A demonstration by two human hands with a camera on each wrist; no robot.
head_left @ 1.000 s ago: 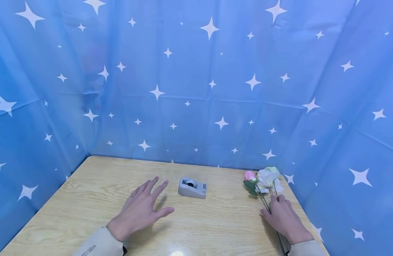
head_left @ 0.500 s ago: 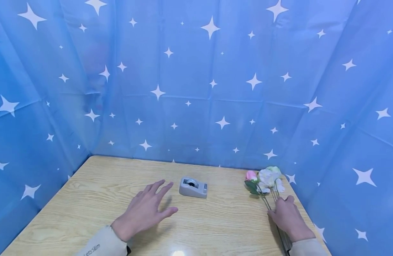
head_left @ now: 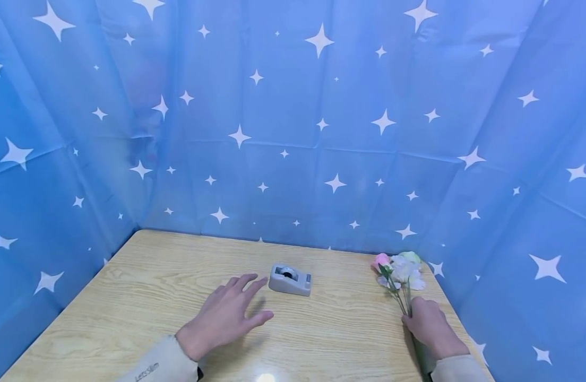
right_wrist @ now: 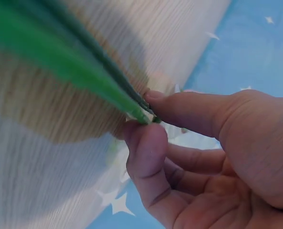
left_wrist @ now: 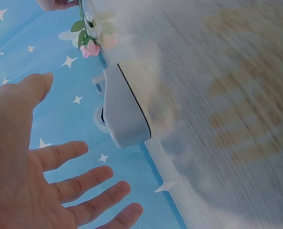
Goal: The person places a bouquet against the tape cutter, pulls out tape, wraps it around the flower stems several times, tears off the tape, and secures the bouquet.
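Pinched between the thumb and index finger of my right hand [head_left: 431,326] are the green stems [right_wrist: 103,83] of a small bunch of artificial flowers. Their blooms, a pink bud [head_left: 381,260] and white petals [head_left: 404,271], lie toward the back right of the table, beyond the hand. A grey tape dispenser [head_left: 289,286] with a roll in it stands near the table's middle. My left hand [head_left: 223,315] hovers just left of it, fingers spread and holding nothing. In the left wrist view its palm [left_wrist: 22,195] faces the dispenser's side.
The light wooden table [head_left: 130,297] is enclosed at the back and both sides by a blue curtain [head_left: 283,106] with white stars. The flowers lie close to the table's right edge.
My left hand has drifted right, closer to the tape dispenser. My right hand has moved slightly right and gathered the stems; the blooms have turned and bunched closer together.
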